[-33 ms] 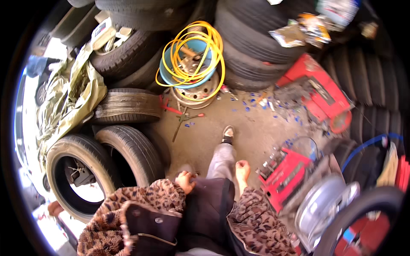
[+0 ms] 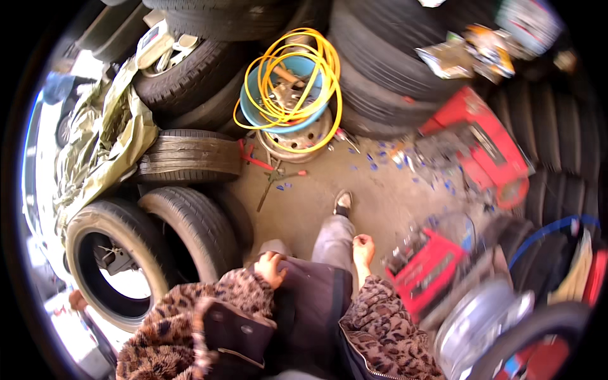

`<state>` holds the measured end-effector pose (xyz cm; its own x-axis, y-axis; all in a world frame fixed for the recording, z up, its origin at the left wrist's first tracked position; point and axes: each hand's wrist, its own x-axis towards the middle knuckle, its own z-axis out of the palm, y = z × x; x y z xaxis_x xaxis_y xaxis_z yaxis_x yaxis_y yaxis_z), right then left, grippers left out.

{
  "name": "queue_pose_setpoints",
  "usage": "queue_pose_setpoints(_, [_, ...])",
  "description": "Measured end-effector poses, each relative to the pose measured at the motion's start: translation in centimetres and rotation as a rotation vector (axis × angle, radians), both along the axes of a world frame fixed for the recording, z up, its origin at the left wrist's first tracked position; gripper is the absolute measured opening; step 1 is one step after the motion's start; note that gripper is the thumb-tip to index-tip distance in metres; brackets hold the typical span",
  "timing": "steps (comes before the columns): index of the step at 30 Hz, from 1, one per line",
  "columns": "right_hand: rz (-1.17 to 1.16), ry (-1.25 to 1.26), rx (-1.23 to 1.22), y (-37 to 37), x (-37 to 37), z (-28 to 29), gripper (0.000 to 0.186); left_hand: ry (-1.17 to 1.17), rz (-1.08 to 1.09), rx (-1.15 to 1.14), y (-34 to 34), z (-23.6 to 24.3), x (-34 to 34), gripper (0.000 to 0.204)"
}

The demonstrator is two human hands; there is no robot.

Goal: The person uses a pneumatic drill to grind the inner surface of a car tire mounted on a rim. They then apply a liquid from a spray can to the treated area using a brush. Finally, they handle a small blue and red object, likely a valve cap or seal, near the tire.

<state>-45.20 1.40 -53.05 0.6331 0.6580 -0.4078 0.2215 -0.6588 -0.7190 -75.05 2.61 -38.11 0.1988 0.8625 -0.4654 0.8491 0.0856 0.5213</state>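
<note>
Left hand (image 2: pixel 271 269), one: fingers bent at the upper edge of a dark apron (image 2: pixel 315 291), touching it; whether the cloth is pinched or merely rested upon cannot be told. Right hand (image 2: pixel 363 251), one: loosely curled beside the grey trouser leg (image 2: pixel 332 240), nothing visible in it, though its palm side is partly turned away and how tightly it is closed cannot be told. Apron: lies between and below the hands, across the lap; judged light, limp and not fragile, best taken by its upper edge or side border. Red case (image 2: pixel 427 272): on the floor just right of the right hand, tools along its far-left side; judged stiff and weighty, to be held by opposite sides, level, lest loose pieces slide. Silver wheel (image 2: pixel 475 323): beyond the case, lower right of the right hand; probably heavy, smooth and slippery, firmest at the rim lip. Two tyres (image 2: pixel 193 228): left of the left hand, on edge; judged heavy, rubbery, good to grip at the tread. Cross-shaped tool (image 2: pixel 273 177): on the floor ahead of the left hand. Blue bucket (image 2: pixel 273 129) with yellow hose (image 2: pixel 338 88): farther ahead, upon a pale wheel (image 2: pixel 311 135).
</note>
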Motion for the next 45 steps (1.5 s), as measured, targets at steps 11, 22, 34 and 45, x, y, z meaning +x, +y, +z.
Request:
queue_pose_setpoints(11, [0.775,-0.366,-0.114,40.6,4.3,-31.3,0.046,0.467,0.393,-0.088,13.9,-11.1,1.4,0.067])
queue_pose_setpoints(22, [0.664,-0.206,-0.364,35.6,3.1,-31.3,0.054,0.348,0.584,-0.294,13.7,-9.8,1.5,0.061])
queue_pose_setpoints(34, [0.798,0.303,0.143,23.5,-5.6,16.5,0.064,-1.02,0.554,0.005,24.2,2.6,8.8,0.098])
queue_pose_setpoints(45, [1.27,-0.232,0.682,34.8,-14.3,41.8,0.03,-0.337,0.38,0.843,27.5,21.5,2.6,0.058])
